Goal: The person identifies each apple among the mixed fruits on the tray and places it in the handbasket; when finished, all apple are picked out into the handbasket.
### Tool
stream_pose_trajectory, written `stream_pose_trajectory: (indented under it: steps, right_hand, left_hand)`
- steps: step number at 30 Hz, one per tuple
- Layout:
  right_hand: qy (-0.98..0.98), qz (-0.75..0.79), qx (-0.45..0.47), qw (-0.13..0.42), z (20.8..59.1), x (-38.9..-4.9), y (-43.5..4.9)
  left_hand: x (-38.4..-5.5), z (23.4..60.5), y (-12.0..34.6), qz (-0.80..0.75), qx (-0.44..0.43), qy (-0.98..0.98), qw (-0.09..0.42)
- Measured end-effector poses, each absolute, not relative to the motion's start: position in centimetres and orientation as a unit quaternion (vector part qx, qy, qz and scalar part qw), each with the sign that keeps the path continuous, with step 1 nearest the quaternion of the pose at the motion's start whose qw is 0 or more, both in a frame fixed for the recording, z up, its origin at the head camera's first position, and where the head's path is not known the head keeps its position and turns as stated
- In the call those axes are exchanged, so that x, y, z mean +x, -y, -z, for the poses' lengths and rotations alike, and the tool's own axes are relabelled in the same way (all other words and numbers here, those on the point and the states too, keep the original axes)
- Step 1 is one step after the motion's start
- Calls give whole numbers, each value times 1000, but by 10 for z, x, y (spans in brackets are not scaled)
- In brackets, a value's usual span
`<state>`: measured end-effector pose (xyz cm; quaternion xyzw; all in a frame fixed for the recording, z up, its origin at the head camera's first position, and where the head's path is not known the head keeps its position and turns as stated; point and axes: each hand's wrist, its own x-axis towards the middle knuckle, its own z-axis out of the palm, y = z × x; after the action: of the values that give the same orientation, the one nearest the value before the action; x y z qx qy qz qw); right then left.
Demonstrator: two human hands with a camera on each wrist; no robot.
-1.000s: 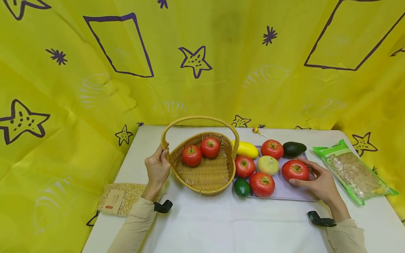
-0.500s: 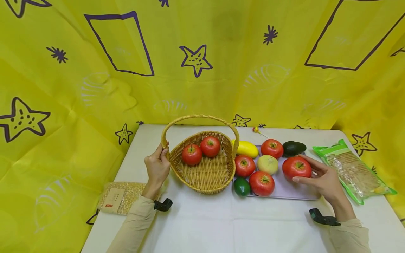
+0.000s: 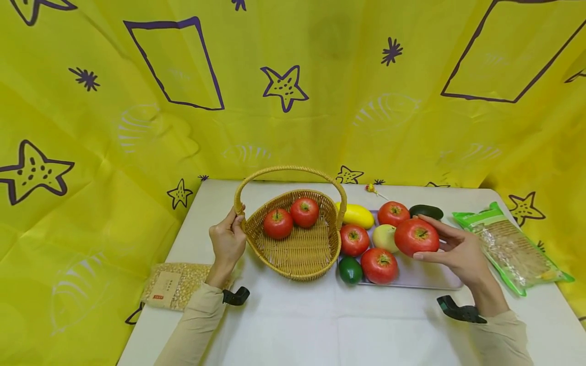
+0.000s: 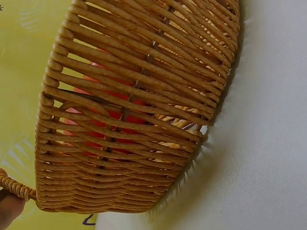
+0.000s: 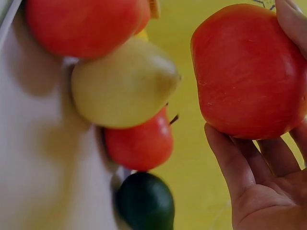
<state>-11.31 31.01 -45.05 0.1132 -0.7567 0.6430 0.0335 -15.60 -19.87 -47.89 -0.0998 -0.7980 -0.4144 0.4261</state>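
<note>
My right hand [image 3: 464, 254] holds a red apple [image 3: 416, 237] above the right part of a lilac tray [image 3: 426, 277]. In the right wrist view, fingers lie under the apple [image 5: 247, 72] and the thumb is on its other side. My left hand [image 3: 227, 244] pinches the handle's base on a wicker basket [image 3: 297, 256], which stands on the table with two red apples [image 3: 291, 218] inside. On the tray are more red apples [image 3: 379, 265], a pale yellow round fruit [image 3: 383, 238], a long yellow fruit [image 3: 358, 216] and two dark green avocado-like fruits [image 3: 350, 270].
A packet of yellow grains [image 3: 174, 286] lies by my left forearm. At the right is a green-edged clear bag [image 3: 513, 249]. A small lollipop [image 3: 372, 189] rests behind the tray. Yellow patterned cloth [image 3: 320, 101] hangs around the white table [image 3: 320, 325].
My right hand has lifted the apple off the tray and shifted it left, so it now partly covers the pale yellow fruit. The left hand and basket stay put.
</note>
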Motion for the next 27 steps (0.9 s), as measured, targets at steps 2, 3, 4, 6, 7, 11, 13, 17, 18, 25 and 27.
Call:
stream_pose_trajectory:
  steps: [2, 3, 4, 6, 7, 11, 13, 17, 18, 25, 27]
  right_hand:
    - [762, -635, 119, 35, 447, -114, -305]
    - [768, -629, 120, 36, 445, -115, -303]
    - [770, -625, 121, 38, 444, -115, -300]
    - [773, -621, 123, 45, 441, -117, -296]
    - [772, -621, 125, 49, 440, -118, -293]
    - [750, -643, 145, 54, 437, -122, -283]
    - [741, -651, 156, 49, 435, -124, -277]
    - [737, -652, 172, 32, 430, -128, -266]
    - [739, -650, 175, 29, 429, -129, -263]
    - [775, -602, 191, 3, 423, -135, -239]
    - [776, -599, 195, -12, 422, -136, -232]
  left_hand:
    - [-156, 479, 199, 414, -99, 798, 427]
    - [-156, 479, 199, 413, -99, 797, 429]
    - [-156, 479, 199, 413, -99, 797, 429]
    - [-156, 480, 200, 413, -98, 797, 429]
    - [-156, 480, 200, 414, -97, 797, 430]
    - [-156, 480, 200, 417, -97, 796, 428]
    - [-156, 480, 199, 418, -97, 795, 430]
    - [-157, 480, 199, 421, -96, 791, 433]
    - [-157, 480, 199, 422, -97, 790, 434]
    - [-157, 481, 198, 426, -96, 788, 433]
    - [-157, 481, 198, 424, -95, 788, 435]
